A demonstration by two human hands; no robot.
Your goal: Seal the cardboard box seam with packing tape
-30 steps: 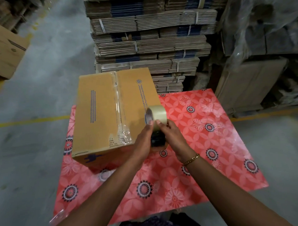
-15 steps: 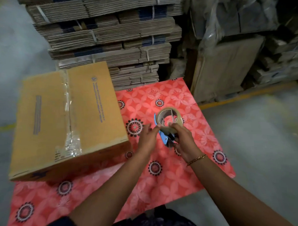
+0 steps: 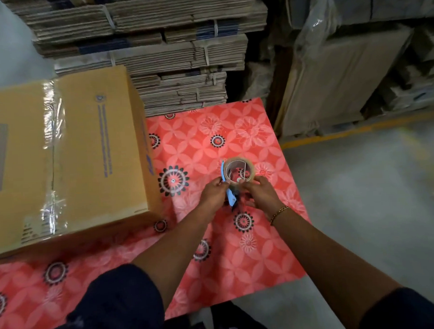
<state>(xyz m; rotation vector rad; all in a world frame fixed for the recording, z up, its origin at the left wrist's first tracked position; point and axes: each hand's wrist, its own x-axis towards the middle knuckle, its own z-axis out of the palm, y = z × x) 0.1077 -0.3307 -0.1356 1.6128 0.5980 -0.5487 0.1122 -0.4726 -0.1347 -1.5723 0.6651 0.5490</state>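
Note:
A brown cardboard box (image 3: pixel 87 144) lies on the left of a red flowered table (image 3: pixel 238 249). A strip of clear tape (image 3: pixel 50 145) runs along the box's top seam and down its near face. To the right of the box, both hands hold a tape dispenser (image 3: pixel 237 174) with a blue frame and a roll of clear tape, low over the table. My left hand (image 3: pixel 213 192) grips the blue frame from the left. My right hand (image 3: pixel 261 193) holds the roll's near right side. Neither hand touches the box.
Bundled stacks of flat cardboard (image 3: pixel 157 43) rise behind the table. Plastic-wrapped pallets of board (image 3: pixel 355 61) stand at the back right. Grey concrete floor (image 3: pixel 372 195) with a yellow line lies to the right of the table.
Both hands carried the tape dispenser away from the box's near right corner to the right, down over the table. The view swung right, so the box now sits at the left.

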